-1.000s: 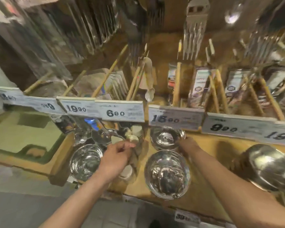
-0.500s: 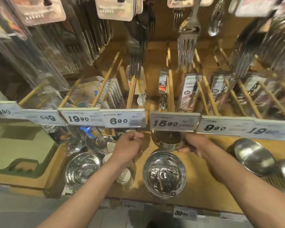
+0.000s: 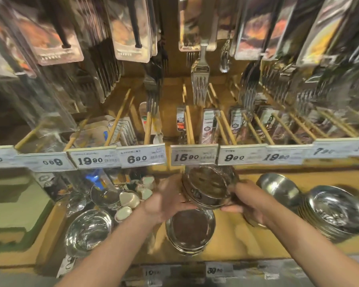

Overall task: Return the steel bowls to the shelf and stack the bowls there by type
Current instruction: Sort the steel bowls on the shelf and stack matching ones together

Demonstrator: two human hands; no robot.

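Steel item held: small steel bowl (image 3: 208, 186), tilted with its opening toward the camera, lifted just below the 15.90 price tag (image 3: 193, 157).
Landmark: 15.90 price tag on the front rail of the upper shelf; all places below refer to it.
Glass bowl (image 3: 89, 230): far left of and well below the tag, on the wooden shelf (image 3: 234, 237).
White dishes (image 3: 129, 200): left of and below the tag, clustered behind the glass bowl.
Left hand (image 3: 167, 200): below and slightly left of the tag; fingers curled onto the left rim of the small steel bowl, gripping it.
Small steel bowl to hands: between both hands, touching each; left hand on its left side, right hand on its right side.
Stacked steel bowls (image 3: 190, 229): directly below the tag and directly beneath the held bowl, resting on the wooden shelf; whether the held bowl touches them cannot be determined.
Right hand (image 3: 248, 201): below and right of the tag; fingers clamped on the right rim of the small steel bowl.
Rounded steel bowl (image 3: 278, 188): right of and below the tag, near the right hand.
Wide steel bowls (image 3: 336, 210): far right of and below the tag, stacked.
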